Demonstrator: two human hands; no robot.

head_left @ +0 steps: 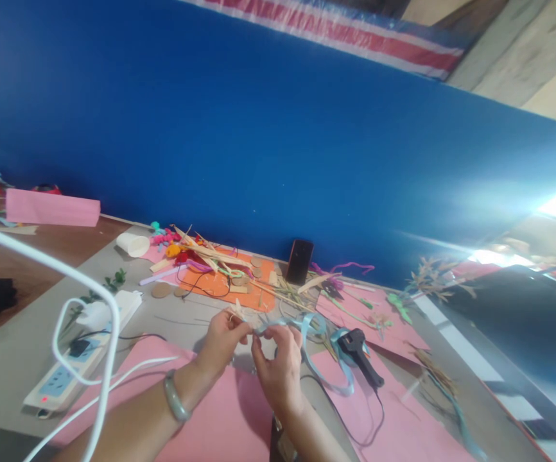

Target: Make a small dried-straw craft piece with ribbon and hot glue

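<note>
My left hand (226,339), with a pale green bangle on the wrist, is closed in a pinch on a pale, petal-like dry piece (245,313) that fans out above the fingertips. Close beside it, my right hand (282,362) pinches a light blue ribbon (312,325). The ribbon runs between the two hands and loops down to the right. Its exact wrap around the dry piece is hidden by my fingers. A black glue gun (362,359) lies on the ribbon roll (343,340) to the right.
A white power strip (83,362) with cables lies left. Pink paper sheets (210,417) cover the near table. Dried stalks and pipe cleaners (201,253) are piled behind, beside a paper cup (132,245). A phone (300,262) leans on the blue partition (259,128).
</note>
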